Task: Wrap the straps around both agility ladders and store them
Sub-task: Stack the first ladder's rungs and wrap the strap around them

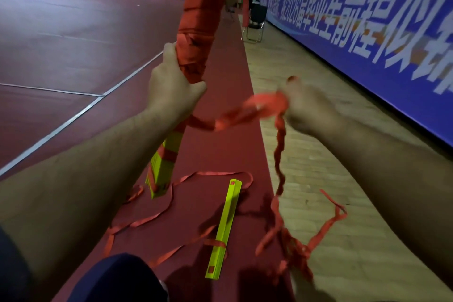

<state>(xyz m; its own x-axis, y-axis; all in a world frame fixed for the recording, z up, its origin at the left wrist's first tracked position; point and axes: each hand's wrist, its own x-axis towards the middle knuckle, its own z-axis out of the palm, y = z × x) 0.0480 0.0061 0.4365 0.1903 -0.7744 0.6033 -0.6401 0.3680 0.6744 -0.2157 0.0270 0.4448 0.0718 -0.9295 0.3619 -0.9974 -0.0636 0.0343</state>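
- While the strap-wrapped agility ladder [196, 32] is stood nearly upright, its middle is gripped by the left hand [171, 88].
- A loose red strap [235, 117] running from it is pinched in the right hand [311, 110].
- A second folded yellow ladder [224, 228] is laid on the red floor [220, 149].

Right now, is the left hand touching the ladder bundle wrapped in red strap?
Touching. The head view shows the left hand gripping the upright ladder bundle, with its fingers curled round the wrapped part.
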